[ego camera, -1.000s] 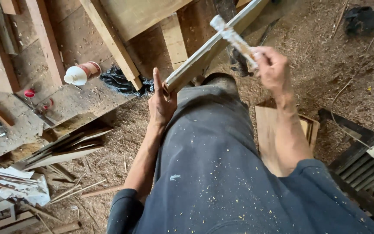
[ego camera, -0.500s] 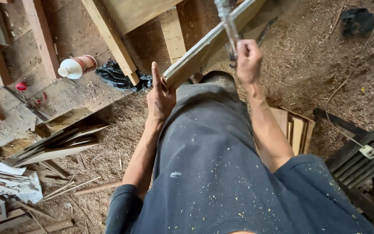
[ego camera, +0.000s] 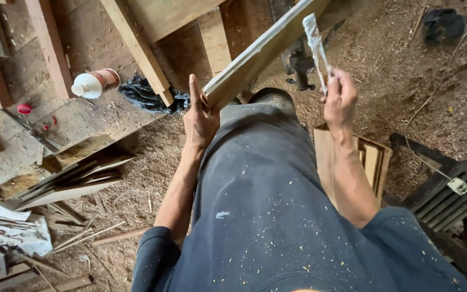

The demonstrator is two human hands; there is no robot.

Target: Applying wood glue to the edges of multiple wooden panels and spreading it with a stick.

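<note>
While gripped: plank (ego camera: 260, 54), wrapped stick (ego camera: 316, 46).

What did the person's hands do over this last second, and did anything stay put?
The right hand swung the pale wrapped stick from slanting up-left across the plank to nearly upright, keeping hold of it. The left hand stayed at the plank's near end, with the plank resting over the knee.

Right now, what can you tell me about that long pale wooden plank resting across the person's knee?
The long pale wooden plank is a narrow, flat board of light, rough-sawn timber with a greyish face and square edges. It slants from the raised knee in dusty dark trousers up toward the top right, past the frame edge. Its near end sits against the left hand, which steadies it. The right hand holds a whitish stick-like tool just beside the plank.
</note>
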